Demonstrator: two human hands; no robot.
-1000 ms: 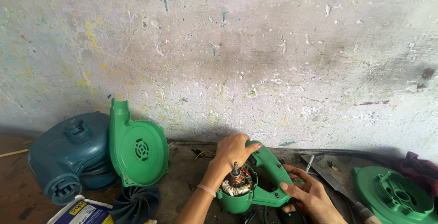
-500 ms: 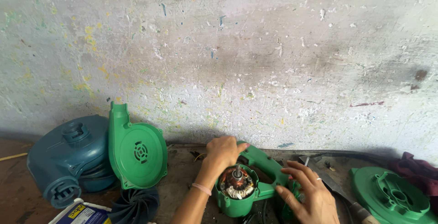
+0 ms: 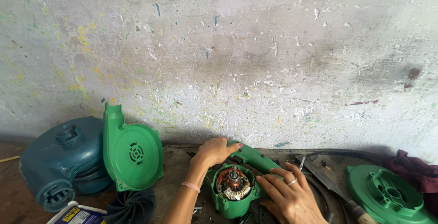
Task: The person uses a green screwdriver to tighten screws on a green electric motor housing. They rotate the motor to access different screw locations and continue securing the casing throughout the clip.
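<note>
1. Green motor housing (image 3: 237,192) — low centre of the bench (image 3: 178,160), open end up, so the copper-wound motor (image 3: 233,188) and its shaft are exposed. Its handle runs back toward the wall (image 3: 228,60).
2. Left hand (image 3: 213,152) — laid over the housing's rear rim where the handle begins, fingers curled down on the plastic; the grip looks like a steadying hold. A pale band sits on the wrist.
3. Right hand (image 3: 289,196) — fingers spread flat against the housing's right side, ringed finger uppermost, apparently bracing the body from that side; whether it closes around the housing cannot be told.
4. Green volute cover (image 3: 130,153) — stood on edge, leaning against the blue blower body (image 3: 64,160), left of the hands.
5. Black fan impeller (image 3: 132,208) — lying flat below the cover.
6. Carton (image 3: 75,215) — bottom left edge, partly cut off; white with blue and yellow panels.
7. Green round cover (image 3: 388,194) — flat at the right, ribbed inside up.
8. Flat metal tool (image 3: 326,178) — between housing and round cover, wooden handle toward the viewer.
9. Dark red cloth (image 3: 417,171) — far right, by the wall.
</note>
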